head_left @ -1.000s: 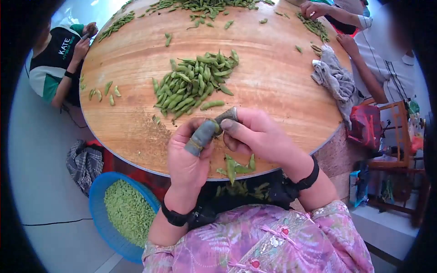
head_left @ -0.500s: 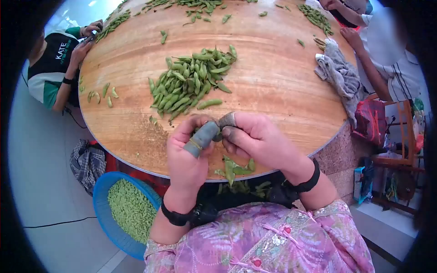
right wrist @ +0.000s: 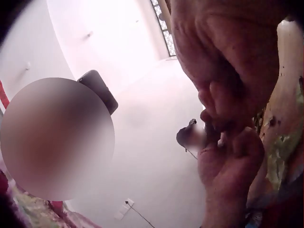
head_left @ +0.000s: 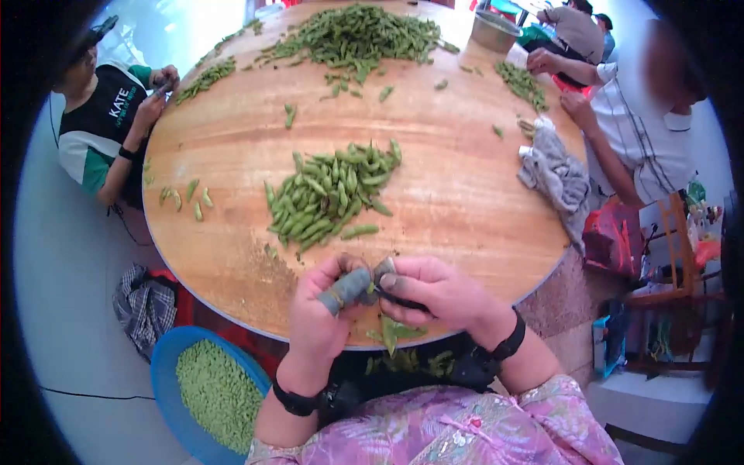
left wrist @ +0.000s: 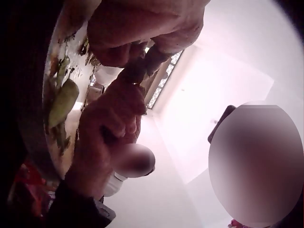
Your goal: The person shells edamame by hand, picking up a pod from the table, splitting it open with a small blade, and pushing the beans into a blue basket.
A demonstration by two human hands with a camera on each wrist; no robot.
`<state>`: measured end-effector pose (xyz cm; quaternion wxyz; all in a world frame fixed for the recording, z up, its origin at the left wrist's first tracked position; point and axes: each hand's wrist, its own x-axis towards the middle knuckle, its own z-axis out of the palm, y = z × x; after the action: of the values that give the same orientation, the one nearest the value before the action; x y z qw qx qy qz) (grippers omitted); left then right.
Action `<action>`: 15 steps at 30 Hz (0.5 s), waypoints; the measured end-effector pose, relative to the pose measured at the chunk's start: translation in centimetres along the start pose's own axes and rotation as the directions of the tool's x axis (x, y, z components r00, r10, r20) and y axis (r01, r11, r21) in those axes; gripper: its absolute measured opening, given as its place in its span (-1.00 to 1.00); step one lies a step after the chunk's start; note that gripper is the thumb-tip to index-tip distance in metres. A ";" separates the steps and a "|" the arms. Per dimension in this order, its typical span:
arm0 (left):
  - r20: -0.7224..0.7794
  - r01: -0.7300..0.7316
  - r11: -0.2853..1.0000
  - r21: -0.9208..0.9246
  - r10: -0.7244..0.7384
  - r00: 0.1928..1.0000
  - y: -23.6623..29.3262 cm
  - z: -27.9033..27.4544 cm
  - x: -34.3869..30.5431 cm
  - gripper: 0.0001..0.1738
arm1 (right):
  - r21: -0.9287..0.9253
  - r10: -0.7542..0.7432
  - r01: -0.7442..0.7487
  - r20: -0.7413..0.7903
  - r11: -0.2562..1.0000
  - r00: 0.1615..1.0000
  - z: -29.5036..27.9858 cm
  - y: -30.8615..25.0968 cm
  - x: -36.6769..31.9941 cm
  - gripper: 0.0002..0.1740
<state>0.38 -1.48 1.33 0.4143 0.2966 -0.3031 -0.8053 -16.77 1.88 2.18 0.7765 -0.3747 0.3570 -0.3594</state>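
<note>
Both hands meet above the near edge of the round wooden table [head_left: 457,201]. The left hand [head_left: 316,310], its thumb in a grey-blue cover, pinches a green soybean pod [head_left: 371,287], mostly hidden by the fingers. From the other side the right hand [head_left: 438,296], with a grey cover on its index finger, pinches at the same pod, thumb against index finger. Opened pods [head_left: 390,333] lie on the table just below the hands. Beyond them is a heap of whole pods [head_left: 329,194]. In the left wrist view the fingertips of both hands come together in shadow.
A blue basket [head_left: 167,349] of shelled beans stands at lower left. A grey cloth [head_left: 554,170] hangs over the table's right edge. A larger pod pile [head_left: 360,35] and a metal pot [head_left: 494,31] are at the far side. Other people sit left and right.
The head view has tilted up, so the table and hands appear lower and the far pile and pot show. Both hands stay together at the pod, with small finger movements.
</note>
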 end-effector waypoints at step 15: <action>0.033 -0.297 0.925 0.237 0.298 0.954 -1.2 -0.8 -0.9 -0.91 | -0.167 -0.157 0.120 -0.233 0.979 0.960 2.4 1.1 0.8 -0.83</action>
<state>0.81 -0.29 0.17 0.4934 0.2966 -0.4387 -0.6900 -14.11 2.53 2.20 0.6687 -0.4093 0.4491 -0.4285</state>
